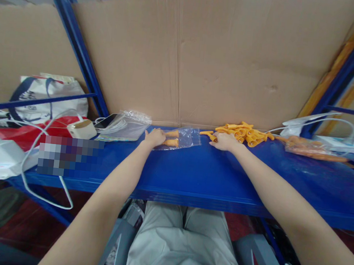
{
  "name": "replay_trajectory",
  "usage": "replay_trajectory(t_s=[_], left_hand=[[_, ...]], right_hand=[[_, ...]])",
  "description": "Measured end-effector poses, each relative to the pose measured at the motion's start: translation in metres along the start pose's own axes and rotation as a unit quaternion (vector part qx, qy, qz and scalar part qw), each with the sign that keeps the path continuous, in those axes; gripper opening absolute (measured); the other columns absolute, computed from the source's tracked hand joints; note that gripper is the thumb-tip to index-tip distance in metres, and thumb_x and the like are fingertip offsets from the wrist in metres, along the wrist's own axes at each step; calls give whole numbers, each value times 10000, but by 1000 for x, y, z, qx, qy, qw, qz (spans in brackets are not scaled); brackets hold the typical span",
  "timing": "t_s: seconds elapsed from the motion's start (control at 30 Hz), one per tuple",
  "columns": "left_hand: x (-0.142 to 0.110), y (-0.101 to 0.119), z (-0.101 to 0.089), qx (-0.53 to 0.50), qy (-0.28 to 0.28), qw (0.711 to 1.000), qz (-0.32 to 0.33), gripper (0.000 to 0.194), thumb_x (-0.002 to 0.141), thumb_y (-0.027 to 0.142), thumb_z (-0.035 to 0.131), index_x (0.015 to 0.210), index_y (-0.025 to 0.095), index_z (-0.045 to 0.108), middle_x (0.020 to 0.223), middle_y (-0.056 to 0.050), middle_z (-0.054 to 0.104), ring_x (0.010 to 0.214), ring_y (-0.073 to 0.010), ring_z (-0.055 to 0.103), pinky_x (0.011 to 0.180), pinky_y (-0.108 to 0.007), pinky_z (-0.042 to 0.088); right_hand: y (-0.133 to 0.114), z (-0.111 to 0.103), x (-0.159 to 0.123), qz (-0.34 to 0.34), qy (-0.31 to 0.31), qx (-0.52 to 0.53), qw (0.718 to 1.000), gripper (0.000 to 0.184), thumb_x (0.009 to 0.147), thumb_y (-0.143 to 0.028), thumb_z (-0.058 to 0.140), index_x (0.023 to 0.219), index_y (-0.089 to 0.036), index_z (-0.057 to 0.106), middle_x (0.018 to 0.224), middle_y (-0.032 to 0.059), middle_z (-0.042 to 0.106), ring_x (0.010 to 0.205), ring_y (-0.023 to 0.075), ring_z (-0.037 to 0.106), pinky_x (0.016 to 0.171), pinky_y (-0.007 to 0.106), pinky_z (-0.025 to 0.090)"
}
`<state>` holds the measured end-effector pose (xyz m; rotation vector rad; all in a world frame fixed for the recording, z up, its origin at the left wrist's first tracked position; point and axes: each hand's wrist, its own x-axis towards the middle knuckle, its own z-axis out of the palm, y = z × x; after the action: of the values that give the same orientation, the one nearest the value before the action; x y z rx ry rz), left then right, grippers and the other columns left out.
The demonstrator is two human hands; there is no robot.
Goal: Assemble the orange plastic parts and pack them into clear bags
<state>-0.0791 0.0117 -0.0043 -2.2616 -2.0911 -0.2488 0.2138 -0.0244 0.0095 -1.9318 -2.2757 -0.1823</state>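
Observation:
My left hand (155, 138) is closed on the near end of a clear plastic bag (191, 137), which lies flat on the blue tabletop. Inside the bag are orange plastic pieces (171, 142), partly covered by the hand. To the right, my right hand (226, 141) has its fingers closed around a yellow-orange, horn-shaped plastic piece (213, 138) with a hollow flared end. Just behind and beside that hand is a pile of similar yellow-orange pieces (251, 135). Some fingertips of both hands are hidden.
A tall cardboard sheet (222, 61) backs the blue table (197, 177). Left stand flat plastic bags (130, 127), a white charger (82, 129), cables and a tote bag (50, 98). At right lie another bag of orange pieces (311, 147) and a power strip (337, 144).

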Motion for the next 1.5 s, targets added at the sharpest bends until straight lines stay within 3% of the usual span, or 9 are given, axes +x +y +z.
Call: replay_trajectory(t_s=[0.17, 0.3, 0.37, 0.47, 0.73, 0.93, 1.07, 1.2, 1.5], left_hand=[[5, -1, 9, -54, 16, 998, -17, 532, 970, 388, 259, 1277, 115, 597, 1393, -212, 577, 1331, -353, 510, 1103, -549, 376], [9, -5, 12, -64, 2, 998, 20, 546, 972, 376, 243, 1309, 101, 573, 1424, -180, 559, 1345, -286, 509, 1115, -406, 382], [10, -6, 12, -62, -1, 997, 40, 550, 972, 353, 230, 1319, 101, 574, 1440, -153, 551, 1371, -254, 481, 1136, -350, 351], [11, -7, 11, -66, 0, 995, 74, 553, 969, 333, 221, 1343, 120, 568, 1456, -112, 544, 1399, -216, 446, 1160, -306, 306], [14, -12, 12, -75, -6, 992, 98, 547, 974, 337, 226, 1366, 160, 564, 1482, -68, 518, 1413, -189, 425, 1185, -303, 267], [13, -10, 10, -81, -17, 992, 92, 565, 971, 327, 215, 1383, 119, 542, 1502, -95, 487, 1421, -192, 414, 1193, -303, 245], [13, -10, 11, -80, -17, 990, 113, 565, 968, 328, 206, 1368, 140, 558, 1490, -78, 508, 1412, -190, 427, 1191, -313, 258], [12, -7, 12, -91, -21, 986, 135, 566, 967, 344, 207, 1385, 160, 540, 1511, -61, 486, 1424, -181, 406, 1197, -310, 242], [7, 9, 11, -104, -16, 974, 202, 442, 984, 352, 240, 1098, 212, 644, 1311, -35, 650, 1316, -197, 497, 1200, -381, 235]], right_hand=[[2, -3, 8, -46, 33, 181, 982, 420, 971, -282, 362, 978, -103, 742, 886, 119, 761, 790, 200, 700, 733, 277, 518], [6, 8, 9, -84, 82, 107, 987, 480, 799, -80, 500, 1233, -175, 683, 1217, 121, 699, 1090, 251, 643, 914, 363, 491], [6, 13, 7, -105, 58, 44, 992, 563, 768, -55, 518, 1284, -235, 655, 1369, 111, 612, 1238, 292, 557, 969, 432, 455], [4, 13, 3, -117, 24, -2, 993, 455, 818, -109, 521, 1233, -223, 668, 1378, 115, 601, 1271, 313, 515, 974, 466, 427], [-2, 0, 1, -74, 0, -54, 996, 263, 864, -362, 585, 957, -173, 744, 1072, 145, 728, 1082, 308, 622, 879, 403, 428], [3, -12, -4, -44, -15, -70, 996, 212, 775, -167, 580, 844, -183, 780, 891, 118, 763, 938, 288, 684, 806, 363, 457], [3, -18, -4, -55, 44, -26, 997, 210, 819, -226, 573, 871, -195, 774, 896, 93, 769, 916, 260, 684, 824, 354, 448], [-6, -18, -5, -81, 38, 28, 996, 190, 844, -286, 597, 888, -209, 765, 732, 31, 745, 779, 199, 677, 768, 301, 436], [-28, -19, -14, -86, 54, -29, 994, 250, 868, -247, 546, 930, -173, 776, 912, 111, 769, 946, 262, 684, 810, 336, 412]])
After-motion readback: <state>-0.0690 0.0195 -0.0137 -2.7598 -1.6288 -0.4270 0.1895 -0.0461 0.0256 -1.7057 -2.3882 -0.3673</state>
